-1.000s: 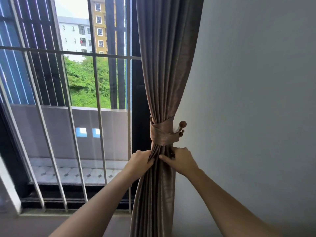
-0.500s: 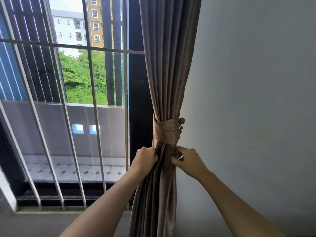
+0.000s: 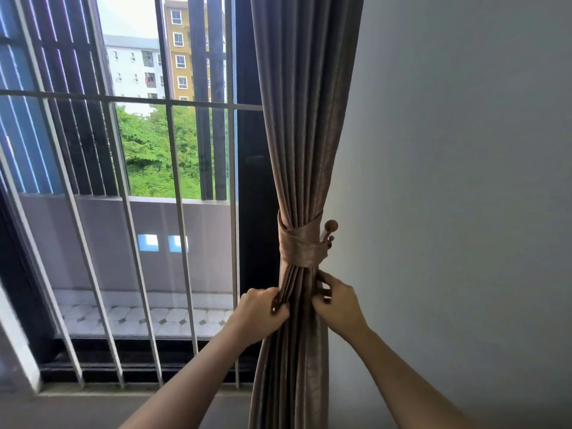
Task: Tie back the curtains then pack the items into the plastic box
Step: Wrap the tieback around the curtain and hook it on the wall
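- Grey wall [image 3: 448, 181] fills the right side of the head view, and on the left stands a tall window behind white bars [image 3: 178, 212], with a balcony, green trees and apartment blocks outside.
- Between window and wall hangs the curtain [image 3: 305, 119], a brown-grey cloth gathered into one narrow bundle at the window's right edge.
- Around the bundle goes the tieback [image 3: 301, 244], a band of the same cloth wrapped tightly, and it seems hooked on a small wooden knob [image 3: 330, 226] fixed to the wall, so that the cloth is kept away from the glass.
- Just under the band the left hand [image 3: 261, 314] is closed around the folds on the window side, pinching them in a fist.
- On the wall side the right hand [image 3: 339, 305] grips the folds with bent fingers, at nearly the same height and close below the band.
- I judge that both hands pull the pleats down and straighten them, so the cloth hangs evenly under the tie; this is why they hold so near to it.
- This curtain looks almost finished; whether another curtain waits I cannot tell.
- Neither the plastic box nor the items for packing are anywhere in this view, so that part is not yet begun.
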